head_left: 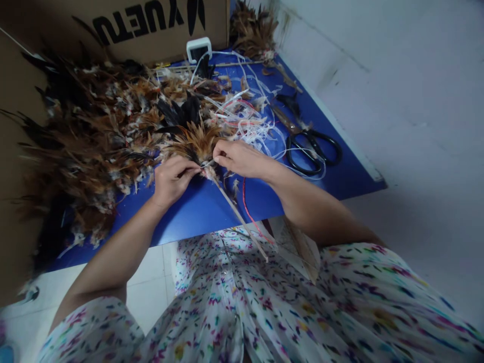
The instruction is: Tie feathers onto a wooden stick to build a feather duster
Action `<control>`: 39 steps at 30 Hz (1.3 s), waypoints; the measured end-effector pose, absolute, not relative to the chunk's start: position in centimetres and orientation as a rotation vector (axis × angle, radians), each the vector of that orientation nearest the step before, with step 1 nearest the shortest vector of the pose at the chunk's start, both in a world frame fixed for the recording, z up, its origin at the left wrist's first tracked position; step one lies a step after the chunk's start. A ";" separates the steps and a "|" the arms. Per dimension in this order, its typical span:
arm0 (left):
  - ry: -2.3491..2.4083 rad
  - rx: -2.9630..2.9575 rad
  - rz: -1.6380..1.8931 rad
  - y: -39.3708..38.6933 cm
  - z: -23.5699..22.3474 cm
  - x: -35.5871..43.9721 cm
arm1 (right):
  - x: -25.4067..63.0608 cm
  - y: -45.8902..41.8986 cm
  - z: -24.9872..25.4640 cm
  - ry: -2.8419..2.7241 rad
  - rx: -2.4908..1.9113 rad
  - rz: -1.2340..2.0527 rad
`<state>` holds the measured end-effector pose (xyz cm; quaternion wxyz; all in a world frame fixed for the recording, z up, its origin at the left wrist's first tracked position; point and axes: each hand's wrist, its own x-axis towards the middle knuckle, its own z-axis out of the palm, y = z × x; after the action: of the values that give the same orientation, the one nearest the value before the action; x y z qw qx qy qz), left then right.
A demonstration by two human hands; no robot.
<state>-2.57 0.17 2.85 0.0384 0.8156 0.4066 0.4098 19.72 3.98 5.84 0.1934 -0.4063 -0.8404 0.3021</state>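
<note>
My left hand is closed around the base of a brown feather bundle on a thin wooden stick. The stick slants down over the blue table edge towards my lap. My right hand pinches at the same spot where the feathers meet the stick, fingers pressed together on a thin white strip. A red string hangs down beside the stick. Both hands touch the bundle and sit close together over the blue table.
A big heap of brown and black feathers covers the table's left side. Tangled white and red plastic strips lie behind my hands. Black scissors rest to the right. A cardboard box and a small white device stand at the back.
</note>
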 end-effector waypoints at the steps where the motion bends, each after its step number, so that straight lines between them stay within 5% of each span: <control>1: 1.238 2.431 1.275 0.3 2.8 -2.6 | 19.7 4.0 5.8 -2.354 -1.141 0.848; 15: 0.864 1.498 1.242 0.2 3.0 -1.7 | 19.4 3.8 5.9 -2.390 -1.137 0.819; 39: 1.147 1.707 1.121 0.4 2.2 -1.3 | 19.0 2.5 6.4 -2.362 -1.039 1.050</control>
<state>-1.30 0.42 2.21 0.3895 0.6713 0.4510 0.4408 19.01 2.53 6.41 0.1768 -0.3670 -0.8345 0.3711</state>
